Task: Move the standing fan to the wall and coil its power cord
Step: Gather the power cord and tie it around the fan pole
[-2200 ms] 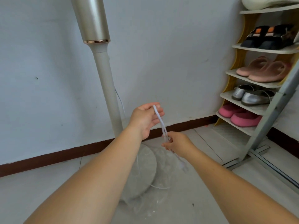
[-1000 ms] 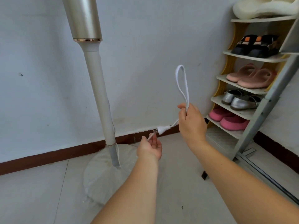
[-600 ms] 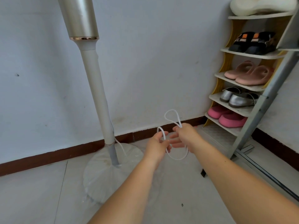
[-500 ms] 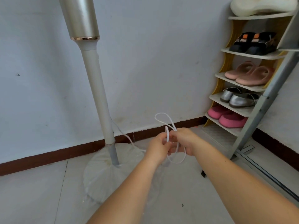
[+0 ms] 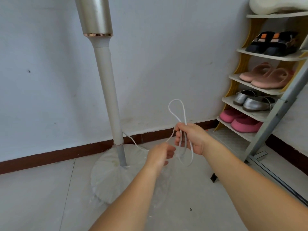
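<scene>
The standing fan's white pole (image 5: 108,90) rises from a round base (image 5: 108,174) wrapped in clear plastic, close to the pale wall (image 5: 166,55). Its thin white power cord (image 5: 176,105) runs from the pole's foot to my hands. My right hand (image 5: 191,137) grips the cord's gathered loops: one loop sticks up above the fist, another hangs below it. My left hand (image 5: 160,155) sits just lower left, fingers curled on the strand that leads into the bundle. The plug is hidden.
A tiered shoe rack (image 5: 260,90) with several pairs of shoes stands at the right against the wall. A grey metal frame (image 5: 273,117) leans across its front, its foot on the tiled floor (image 5: 41,197). A dark red skirting (image 5: 50,155) lines the wall.
My hands have come together from apart and the cord is gathered into loops in my right hand. In the last half second my left hand dropped slightly and the upper loop stands taller.
</scene>
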`<control>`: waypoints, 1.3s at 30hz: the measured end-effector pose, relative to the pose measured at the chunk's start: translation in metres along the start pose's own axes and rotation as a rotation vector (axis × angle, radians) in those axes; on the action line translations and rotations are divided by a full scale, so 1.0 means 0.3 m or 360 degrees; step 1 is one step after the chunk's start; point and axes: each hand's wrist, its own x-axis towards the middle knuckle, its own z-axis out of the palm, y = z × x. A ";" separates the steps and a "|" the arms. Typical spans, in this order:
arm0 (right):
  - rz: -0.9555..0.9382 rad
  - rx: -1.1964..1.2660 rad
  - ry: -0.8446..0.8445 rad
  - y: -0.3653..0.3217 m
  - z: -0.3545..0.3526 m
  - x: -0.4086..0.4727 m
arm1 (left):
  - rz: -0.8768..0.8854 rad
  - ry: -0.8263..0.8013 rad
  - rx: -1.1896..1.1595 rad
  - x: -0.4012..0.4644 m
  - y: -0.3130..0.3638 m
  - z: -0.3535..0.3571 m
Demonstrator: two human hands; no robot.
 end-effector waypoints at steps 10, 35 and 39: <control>-0.0184 0.0334 -0.0443 -0.084 -0.038 -0.083 | -0.0509 -0.0054 -0.0775 0.063 0.052 0.027; -0.0028 -0.0419 0.0167 0.129 -0.052 -0.033 | 0.0500 0.0014 -0.0461 0.010 0.338 -0.073; -0.0062 -0.0388 0.0128 0.116 -0.018 -0.051 | 0.0583 0.0056 -0.0383 -0.003 0.356 -0.081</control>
